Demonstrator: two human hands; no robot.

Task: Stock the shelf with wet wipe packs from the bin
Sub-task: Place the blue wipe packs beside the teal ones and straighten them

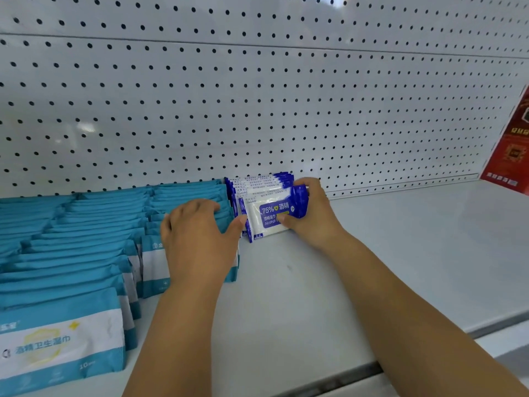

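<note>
A short row of blue-and-white wet wipe packs (pixel 264 183) stands upright at the back of the white shelf (pixel 386 253), against the pegboard. My right hand (pixel 312 216) grips the front pack (pixel 270 216) of that row, thumb on its face and fingers over its top right corner. My left hand (pixel 197 233) lies spread on the teal wipe packs (pixel 86 247) to the left, its thumb touching the left edge of the front blue pack. The bin is out of view.
Teal packs fill the shelf's left part in several rows back to the white pegboard wall (pixel 257 110). A red printed card (pixel 512 150) leans at the far right. The shelf's front lip (pixel 429 356) runs diagonally at lower right.
</note>
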